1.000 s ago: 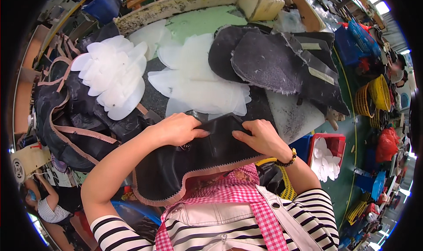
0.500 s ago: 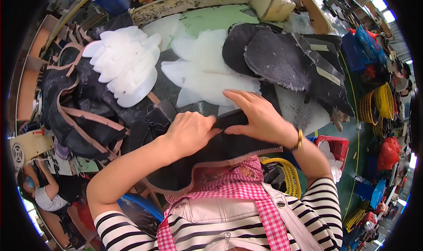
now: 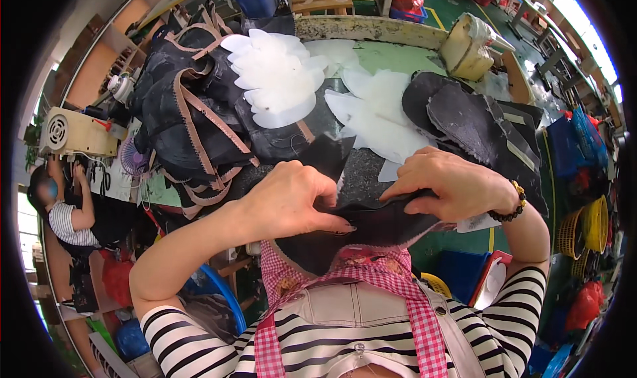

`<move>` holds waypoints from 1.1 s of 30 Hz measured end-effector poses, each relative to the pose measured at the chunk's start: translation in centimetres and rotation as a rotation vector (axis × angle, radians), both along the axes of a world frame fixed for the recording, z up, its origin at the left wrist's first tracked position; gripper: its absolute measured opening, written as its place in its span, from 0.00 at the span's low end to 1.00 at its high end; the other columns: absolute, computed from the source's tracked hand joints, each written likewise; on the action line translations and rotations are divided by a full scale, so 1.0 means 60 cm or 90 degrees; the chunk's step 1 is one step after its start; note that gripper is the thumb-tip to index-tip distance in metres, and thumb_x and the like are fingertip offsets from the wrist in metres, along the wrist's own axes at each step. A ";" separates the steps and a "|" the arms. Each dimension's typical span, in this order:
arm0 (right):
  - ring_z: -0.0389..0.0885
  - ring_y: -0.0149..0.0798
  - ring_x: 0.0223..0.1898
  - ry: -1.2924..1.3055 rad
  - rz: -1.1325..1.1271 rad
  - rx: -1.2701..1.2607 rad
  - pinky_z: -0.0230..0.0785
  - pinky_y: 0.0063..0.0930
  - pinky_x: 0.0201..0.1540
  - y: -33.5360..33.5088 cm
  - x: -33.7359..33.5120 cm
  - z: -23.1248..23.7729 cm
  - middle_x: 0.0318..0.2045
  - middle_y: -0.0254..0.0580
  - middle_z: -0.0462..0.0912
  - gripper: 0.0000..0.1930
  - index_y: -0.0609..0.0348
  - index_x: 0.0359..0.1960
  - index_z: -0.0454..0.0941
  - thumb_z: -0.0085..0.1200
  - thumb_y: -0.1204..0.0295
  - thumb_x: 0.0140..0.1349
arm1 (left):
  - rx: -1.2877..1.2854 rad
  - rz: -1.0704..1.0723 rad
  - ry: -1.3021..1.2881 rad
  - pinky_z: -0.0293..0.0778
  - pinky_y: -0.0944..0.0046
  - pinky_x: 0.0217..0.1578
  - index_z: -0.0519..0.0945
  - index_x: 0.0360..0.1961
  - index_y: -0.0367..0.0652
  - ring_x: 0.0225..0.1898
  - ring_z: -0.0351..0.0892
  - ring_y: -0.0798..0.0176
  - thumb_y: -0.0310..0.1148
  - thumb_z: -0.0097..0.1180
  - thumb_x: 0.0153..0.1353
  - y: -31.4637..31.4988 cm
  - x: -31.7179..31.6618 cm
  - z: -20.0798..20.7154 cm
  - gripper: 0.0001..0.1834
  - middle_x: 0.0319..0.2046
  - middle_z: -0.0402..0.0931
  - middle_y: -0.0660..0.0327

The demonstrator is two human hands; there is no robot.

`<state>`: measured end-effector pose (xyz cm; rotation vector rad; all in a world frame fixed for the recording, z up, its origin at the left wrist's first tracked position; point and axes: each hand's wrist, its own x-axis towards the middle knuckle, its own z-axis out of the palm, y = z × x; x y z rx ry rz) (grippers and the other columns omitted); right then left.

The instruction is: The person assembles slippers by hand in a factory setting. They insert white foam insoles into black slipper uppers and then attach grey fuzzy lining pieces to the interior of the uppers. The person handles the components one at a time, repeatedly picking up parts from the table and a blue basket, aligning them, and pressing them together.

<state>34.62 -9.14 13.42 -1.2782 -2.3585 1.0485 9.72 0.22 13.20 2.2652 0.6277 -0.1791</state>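
A black piece of leather or fabric (image 3: 378,227) with a pinkish-brown zigzag-cut edge lies across the near edge of the worktable and hangs toward my lap. My left hand (image 3: 288,202) is closed on its upper fold, thumb below and fingers curled over. My right hand (image 3: 461,184), with a beaded bracelet at the wrist, pinches the same fold farther right, between thumb and bent fingers. Just beyond the hands are fanned white sole-shaped sheets (image 3: 378,109) and a second white stack (image 3: 275,76) to the left. Fuzzy dark sole-shaped pieces (image 3: 458,116) lie at the right.
Black pieces with pinkish-brown trim (image 3: 179,126) are heaped at the left. A pale container (image 3: 464,46) stands at the table's far right corner. Yellow baskets (image 3: 594,224) sit on the floor at right. Another person (image 3: 73,215) works at far left beside a cream machine (image 3: 78,132).
The head view has shifted, so the table appears farther right. My hands have moved apart along the black piece; my right hand, spread before, is now curled onto its edge.
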 end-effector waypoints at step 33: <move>0.81 0.40 0.47 -0.140 0.187 0.329 0.33 0.70 0.68 0.044 -0.083 0.063 0.34 0.41 0.82 0.07 0.60 0.28 0.76 0.61 0.78 0.47 | 0.366 -0.012 -0.187 0.73 0.58 0.22 0.82 0.28 0.40 0.18 0.78 0.52 0.38 0.70 0.47 -0.041 -0.057 0.037 0.14 0.16 0.77 0.55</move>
